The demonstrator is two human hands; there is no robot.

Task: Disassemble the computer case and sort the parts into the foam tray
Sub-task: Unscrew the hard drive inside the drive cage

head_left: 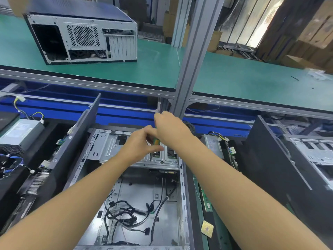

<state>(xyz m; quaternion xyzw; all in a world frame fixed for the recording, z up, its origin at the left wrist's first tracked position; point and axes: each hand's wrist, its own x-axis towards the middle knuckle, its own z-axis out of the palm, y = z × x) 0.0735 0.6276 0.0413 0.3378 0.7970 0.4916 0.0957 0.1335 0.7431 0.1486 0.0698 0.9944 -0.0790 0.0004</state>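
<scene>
We have both hands over the far end of the open grey steel computer case (144, 195), which lies flat before us with its long axis running from six to twelve o'clock. Our right hand (171, 130) is curled round the top of a green-and-yellow-handled screwdriver (156, 141). Our left hand (142, 141) seems to pinch the same tool lower down, so it is the hand nearer the tip. The screwdriver stands almost upright, and its thin shaft drops toward seven o'clock from the grip onto the top plate of the silver perforated metal drive cage (108, 148). We judge that the next turn depends on keeping that axis square to the plate, though the screw itself is hidden from us. Loose black cables (122, 212) lie on the case floor at six o'clock. The black foam tray (48, 141) lies at nine o'clock and bears a grey boxy power supply (19, 134). Its label is too blurred to read, and we can make out no brand anywhere.
</scene>
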